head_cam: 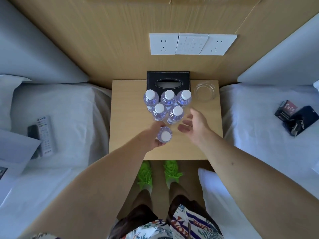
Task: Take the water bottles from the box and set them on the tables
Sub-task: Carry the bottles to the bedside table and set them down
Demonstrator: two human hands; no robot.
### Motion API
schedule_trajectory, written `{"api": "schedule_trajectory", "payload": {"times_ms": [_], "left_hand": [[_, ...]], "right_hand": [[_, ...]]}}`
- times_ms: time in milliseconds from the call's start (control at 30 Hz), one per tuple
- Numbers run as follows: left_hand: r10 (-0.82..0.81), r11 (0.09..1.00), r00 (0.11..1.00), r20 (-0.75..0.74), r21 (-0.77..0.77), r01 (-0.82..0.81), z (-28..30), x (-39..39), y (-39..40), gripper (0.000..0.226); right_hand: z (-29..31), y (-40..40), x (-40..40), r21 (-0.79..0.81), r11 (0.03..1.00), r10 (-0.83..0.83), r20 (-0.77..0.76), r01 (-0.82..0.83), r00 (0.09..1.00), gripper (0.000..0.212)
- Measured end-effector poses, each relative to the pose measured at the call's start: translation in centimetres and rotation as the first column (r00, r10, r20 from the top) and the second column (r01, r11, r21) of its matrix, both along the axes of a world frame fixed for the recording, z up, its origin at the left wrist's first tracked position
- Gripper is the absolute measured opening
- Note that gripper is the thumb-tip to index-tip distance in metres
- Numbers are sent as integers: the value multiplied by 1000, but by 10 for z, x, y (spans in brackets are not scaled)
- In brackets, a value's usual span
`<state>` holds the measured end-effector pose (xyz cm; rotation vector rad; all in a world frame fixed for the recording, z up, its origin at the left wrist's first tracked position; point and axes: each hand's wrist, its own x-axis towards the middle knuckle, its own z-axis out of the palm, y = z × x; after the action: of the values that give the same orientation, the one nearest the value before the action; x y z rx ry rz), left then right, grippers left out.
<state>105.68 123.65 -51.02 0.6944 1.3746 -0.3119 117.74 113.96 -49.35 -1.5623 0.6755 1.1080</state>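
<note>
Several clear water bottles with white caps stand upright in a cluster on the wooden bedside table, in front of a black tissue box. My left hand grips one more bottle by its side, just in front of the cluster; I cannot tell whether its base touches the table. My right hand hovers to the right of that bottle, fingers spread, holding nothing. The box the bottles came from is out of sight.
A glass ashtray sits at the table's back right corner. Beds flank the table: remotes and papers on the left one, a small dark box, phone and keys on the right. Sockets are on the wall behind.
</note>
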Motion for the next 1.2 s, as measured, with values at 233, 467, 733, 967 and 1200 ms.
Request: {"api": "schedule_trajectory", "payload": {"times_ms": [233,467,733,967,1200], "left_hand": [[100,994,995,2,48,-100,-5,2,0,14],[254,967,966,48,8,-254,-2,-12,2,22],[132,989,991,-12,71,-130,9,-32,11,34],[134,980,991,-6,150,-132,12,-51,24,33],[141,978,990,4,155,-140,11,-65,26,31]], "right_hand": [[1,-17,-27,-125,892,443,62,-434,894,26],[17,-4,-50,-342,486,821,495,-804,286,66],[24,-2,-55,-682,389,867,498,-619,-3,35],[23,11,-52,-688,448,872,476,-571,111,46],[22,19,-59,-663,523,851,434,-535,295,48]]}}
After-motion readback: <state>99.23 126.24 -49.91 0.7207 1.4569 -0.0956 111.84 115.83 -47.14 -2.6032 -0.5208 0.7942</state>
